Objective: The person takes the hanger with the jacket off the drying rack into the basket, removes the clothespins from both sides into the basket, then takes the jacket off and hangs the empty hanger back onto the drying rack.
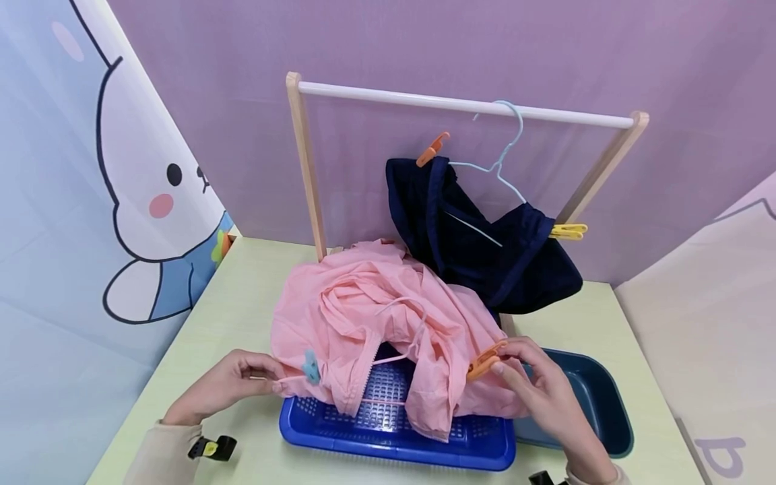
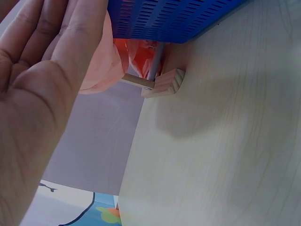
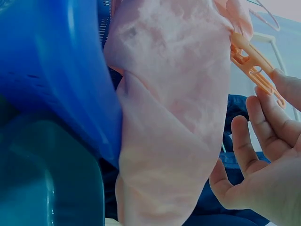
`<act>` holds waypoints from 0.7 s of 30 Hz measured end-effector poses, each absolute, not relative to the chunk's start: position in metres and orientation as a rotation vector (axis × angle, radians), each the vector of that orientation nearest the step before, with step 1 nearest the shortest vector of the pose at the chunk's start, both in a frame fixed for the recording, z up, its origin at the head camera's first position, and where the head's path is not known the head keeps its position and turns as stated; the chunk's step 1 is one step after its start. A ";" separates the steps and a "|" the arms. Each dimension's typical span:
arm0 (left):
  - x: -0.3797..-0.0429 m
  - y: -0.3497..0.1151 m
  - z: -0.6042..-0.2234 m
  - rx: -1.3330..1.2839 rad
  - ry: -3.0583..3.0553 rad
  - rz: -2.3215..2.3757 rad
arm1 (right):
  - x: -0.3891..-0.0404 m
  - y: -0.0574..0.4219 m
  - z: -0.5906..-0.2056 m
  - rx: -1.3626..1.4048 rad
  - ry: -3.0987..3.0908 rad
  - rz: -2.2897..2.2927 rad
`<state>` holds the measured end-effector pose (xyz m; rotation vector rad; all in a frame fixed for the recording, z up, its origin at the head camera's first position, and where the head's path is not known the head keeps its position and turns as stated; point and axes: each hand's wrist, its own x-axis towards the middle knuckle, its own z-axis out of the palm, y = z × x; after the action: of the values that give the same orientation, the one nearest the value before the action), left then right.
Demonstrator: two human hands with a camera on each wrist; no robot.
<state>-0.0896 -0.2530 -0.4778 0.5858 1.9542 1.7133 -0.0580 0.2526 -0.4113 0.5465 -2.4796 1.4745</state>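
Note:
A pink zip jacket (image 1: 364, 303) lies draped over a blue perforated basket (image 1: 394, 451), with a pink hanger (image 1: 418, 323) inside it. A blue clip (image 1: 311, 367) sits on the jacket's left side. My left hand (image 1: 233, 380) pinches the jacket's left edge between thumb and fingers; in the left wrist view the fingertips are cut off. Between the thumb and fingers of my right hand (image 1: 539, 377) is an orange clothespin (image 1: 483, 362), whose far end meets the pink cloth on the right. The right wrist view shows the other fingers of that hand loosely spread.
Behind the jacket stands a wooden rack with a white rail (image 1: 412, 99). A dark navy garment (image 1: 485, 249) hangs there on a light blue hanger (image 1: 500, 162), with an orange clothespin at left and a yellow clothespin (image 1: 568, 232) at right. A teal tub (image 1: 597, 397) stands right of the basket.

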 end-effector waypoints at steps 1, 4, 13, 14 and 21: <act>-0.090 -0.253 -0.478 0.587 1.958 1.711 | -0.058 0.253 -0.412 0.552 -2.475 1.478; -0.089 -0.254 -0.478 0.586 1.961 1.707 | -0.058 0.254 -0.411 0.578 -2.465 1.501; -0.089 -0.253 -0.477 0.599 1.954 1.716 | -0.058 0.270 -0.404 0.585 -2.520 1.458; -0.089 -0.253 -0.477 0.602 1.954 1.717 | -0.058 0.273 -0.403 0.574 -2.534 1.446; -0.089 -0.253 -0.477 0.603 1.934 1.723 | -0.060 0.301 -0.398 0.469 -2.547 1.275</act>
<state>-0.0890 -0.2527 -0.4769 0.6029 1.9339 1.7234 -0.0602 0.3009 -0.3975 0.4690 -2.5471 1.2748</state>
